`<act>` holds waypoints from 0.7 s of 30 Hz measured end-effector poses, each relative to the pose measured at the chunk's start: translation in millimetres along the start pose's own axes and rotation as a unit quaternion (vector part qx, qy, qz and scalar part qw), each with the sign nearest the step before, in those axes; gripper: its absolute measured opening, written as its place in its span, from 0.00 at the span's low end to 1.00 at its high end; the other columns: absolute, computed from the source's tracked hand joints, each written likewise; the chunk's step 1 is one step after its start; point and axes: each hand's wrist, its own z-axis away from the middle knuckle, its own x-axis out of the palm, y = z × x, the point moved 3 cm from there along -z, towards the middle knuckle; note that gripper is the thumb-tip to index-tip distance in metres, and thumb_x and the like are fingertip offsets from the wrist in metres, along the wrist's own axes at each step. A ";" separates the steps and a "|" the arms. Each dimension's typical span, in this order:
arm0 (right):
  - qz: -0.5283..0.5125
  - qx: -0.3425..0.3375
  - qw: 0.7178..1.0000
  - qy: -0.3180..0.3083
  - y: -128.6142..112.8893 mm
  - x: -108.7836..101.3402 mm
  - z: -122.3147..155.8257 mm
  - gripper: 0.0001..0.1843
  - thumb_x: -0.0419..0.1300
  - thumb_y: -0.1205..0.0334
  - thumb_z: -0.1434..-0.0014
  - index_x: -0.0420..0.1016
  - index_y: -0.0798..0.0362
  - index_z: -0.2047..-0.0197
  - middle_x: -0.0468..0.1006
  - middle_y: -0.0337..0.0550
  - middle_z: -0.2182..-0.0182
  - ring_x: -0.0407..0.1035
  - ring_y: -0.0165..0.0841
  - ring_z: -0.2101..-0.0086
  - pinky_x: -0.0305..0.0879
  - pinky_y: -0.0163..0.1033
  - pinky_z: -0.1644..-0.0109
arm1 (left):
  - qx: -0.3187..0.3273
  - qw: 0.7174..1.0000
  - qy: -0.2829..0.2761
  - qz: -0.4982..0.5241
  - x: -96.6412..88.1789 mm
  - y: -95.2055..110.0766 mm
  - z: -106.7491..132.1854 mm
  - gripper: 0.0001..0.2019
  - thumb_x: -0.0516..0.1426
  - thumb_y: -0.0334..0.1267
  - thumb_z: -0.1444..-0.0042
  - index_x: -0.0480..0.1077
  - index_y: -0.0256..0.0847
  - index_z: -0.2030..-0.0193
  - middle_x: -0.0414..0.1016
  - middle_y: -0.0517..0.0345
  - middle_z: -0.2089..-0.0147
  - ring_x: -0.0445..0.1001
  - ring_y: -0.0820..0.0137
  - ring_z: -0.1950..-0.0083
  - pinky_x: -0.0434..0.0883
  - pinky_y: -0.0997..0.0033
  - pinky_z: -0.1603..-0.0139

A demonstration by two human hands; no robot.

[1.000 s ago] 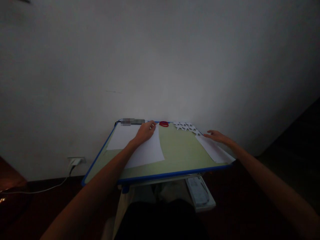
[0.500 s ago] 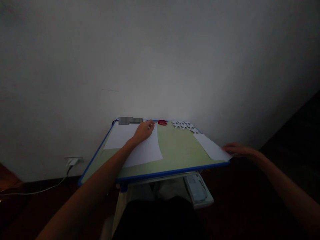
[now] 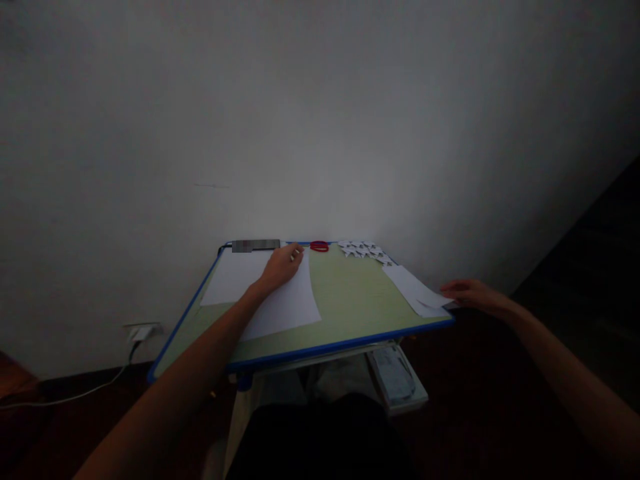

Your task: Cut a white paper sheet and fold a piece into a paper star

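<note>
My left hand [image 3: 283,263] rests over a white paper sheet [image 3: 287,310] on the left half of the table, near the sheet's far edge. Its fingers are curled together; whether they grip anything is hidden. Another white sheet [image 3: 220,277] lies to the left, partly under the first. At the table's right edge, my right hand [image 3: 473,295] pinches the edge of a sheet of paper [image 3: 435,300]. That sheet's near right corner is raised above more white paper [image 3: 403,283] lying flat.
Red-handled scissors [image 3: 319,247] lie at the table's far edge. Several folded white paper pieces [image 3: 360,249] stand at the far right. A dark flat device [image 3: 257,245] sits at the far left. The table [image 3: 345,287] has a blue rim; an open drawer [image 3: 397,377] sticks out below.
The right hand has moved slightly, and the corner of the sheet it holds now shows lifted off the paper below. The left hand stays in place. The view has shifted a little.
</note>
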 end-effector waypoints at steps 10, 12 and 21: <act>-0.041 0.014 0.999 0.004 -9.6 13.1 0.3 0.20 0.73 0.44 0.51 0.86 0.52 0.63 0.87 0.53 0.65 0.81 0.45 0.63 0.80 0.48 0.55 | -0.004 1.000 0.003 0.000 -2.5 0.8 0.4 0.10 0.56 0.33 0.38 0.79 0.41 0.57 0.85 0.51 0.61 0.81 0.61 0.62 0.76 0.64 0.56; -0.038 0.017 0.999 0.017 -9.8 14.5 1.9 0.18 0.73 0.46 0.50 0.85 0.52 0.64 0.87 0.53 0.65 0.81 0.45 0.64 0.80 0.49 0.54 | -0.003 1.000 0.002 -0.001 -3.0 1.4 0.4 0.10 0.56 0.33 0.38 0.79 0.41 0.57 0.85 0.51 0.62 0.81 0.61 0.62 0.76 0.64 0.56; 0.043 0.000 0.998 0.038 -10.0 27.2 9.4 0.16 0.69 0.47 0.47 0.84 0.52 0.67 0.88 0.52 0.64 0.82 0.48 0.62 0.79 0.48 0.55 | 0.000 1.000 -0.002 -0.005 -3.0 2.7 0.7 0.10 0.55 0.34 0.38 0.78 0.41 0.55 0.85 0.52 0.61 0.81 0.62 0.63 0.75 0.65 0.58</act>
